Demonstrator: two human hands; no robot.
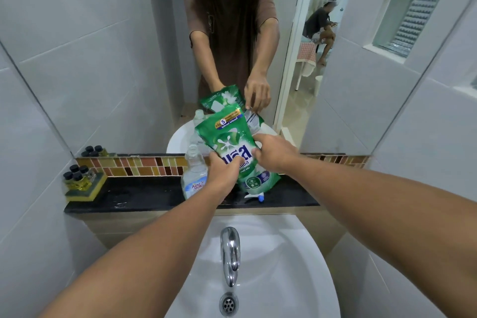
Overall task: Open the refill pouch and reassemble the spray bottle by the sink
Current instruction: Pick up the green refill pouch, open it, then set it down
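Observation:
A green refill pouch [232, 142] stands tilted above the black ledge [144, 196], its top leaning left toward the mirror. My left hand [224, 173] grips its lower left part. My right hand [273, 152] pinches its right edge. Just left of the pouch stands a clear spray bottle [193, 175] with an open neck and no spray head. A white and blue piece, perhaps the spray head [255, 197], lies on the ledge under the pouch, mostly hidden.
A white sink [284, 266] with a chrome tap [229, 253] lies below the ledge. Small black-capped bottles [77, 175] sit on a yellow sponge at the ledge's left end. The mirror [103, 59] behind reflects me, the pouch and a seated person.

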